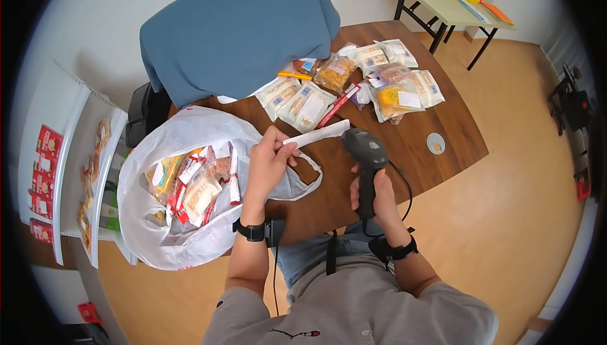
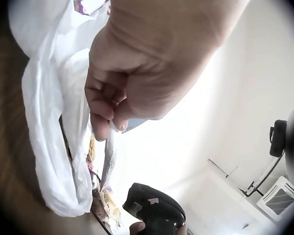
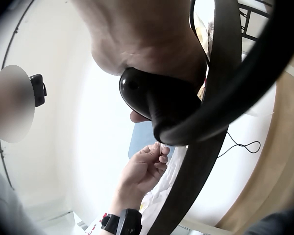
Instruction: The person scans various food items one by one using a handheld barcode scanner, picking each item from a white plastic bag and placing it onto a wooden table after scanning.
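Observation:
Between thumb and fingers, my left hand (image 1: 270, 162) pinches one end of a long, slim white packet (image 1: 319, 133). It is tilted up over the table, and its far end comes close to the head of a black barcode scanner (image 1: 368, 149). That scanner's handle is gripped by my right hand (image 1: 382, 196), its head turned toward the packet. In the left wrist view the packet (image 2: 109, 159) hangs edge-on from the fingertips, with the scanner (image 2: 159, 208) just beyond. Beside my left forearm, a white plastic bag (image 1: 136, 187) lies open, holding several wrapped snacks (image 1: 202, 193).
Several bagged foods (image 1: 306, 106) and a red stick packet (image 1: 339, 105) lie across the back of the wooden table (image 1: 442, 155). A blue cloth (image 1: 234, 35) covers something bulky behind. A round white sticker (image 1: 435, 143) sits at right. The scanner's cable (image 1: 408, 187) loops down beside my right hand.

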Tool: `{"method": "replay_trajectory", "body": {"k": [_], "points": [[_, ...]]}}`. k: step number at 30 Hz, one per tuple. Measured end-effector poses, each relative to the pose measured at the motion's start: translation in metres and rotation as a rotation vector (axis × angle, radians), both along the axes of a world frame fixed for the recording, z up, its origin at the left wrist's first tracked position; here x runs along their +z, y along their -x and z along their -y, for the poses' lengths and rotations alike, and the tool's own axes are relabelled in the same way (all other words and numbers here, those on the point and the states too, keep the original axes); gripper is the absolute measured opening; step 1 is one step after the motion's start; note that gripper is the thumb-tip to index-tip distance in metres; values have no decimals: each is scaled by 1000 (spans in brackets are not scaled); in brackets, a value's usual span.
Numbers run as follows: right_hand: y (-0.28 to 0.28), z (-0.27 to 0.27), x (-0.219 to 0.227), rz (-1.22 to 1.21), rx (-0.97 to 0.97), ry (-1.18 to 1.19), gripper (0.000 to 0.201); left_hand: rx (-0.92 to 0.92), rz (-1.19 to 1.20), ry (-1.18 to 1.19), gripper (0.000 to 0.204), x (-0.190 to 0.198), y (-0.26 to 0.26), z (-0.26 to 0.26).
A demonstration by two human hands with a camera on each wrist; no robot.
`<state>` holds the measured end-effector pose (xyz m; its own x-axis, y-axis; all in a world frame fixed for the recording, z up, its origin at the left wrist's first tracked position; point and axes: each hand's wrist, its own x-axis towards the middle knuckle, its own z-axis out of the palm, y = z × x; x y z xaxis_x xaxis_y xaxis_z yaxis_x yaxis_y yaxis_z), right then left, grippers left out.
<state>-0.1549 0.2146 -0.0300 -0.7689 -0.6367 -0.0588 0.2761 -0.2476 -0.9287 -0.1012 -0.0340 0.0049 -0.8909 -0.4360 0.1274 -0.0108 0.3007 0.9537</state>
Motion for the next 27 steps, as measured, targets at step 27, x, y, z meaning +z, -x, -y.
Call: {"method": "replay_trajectory", "body": {"k": [27], "points": [[12,-5,-17,254,37,256,79,1075,375,533,33,54,-152,51]]}}
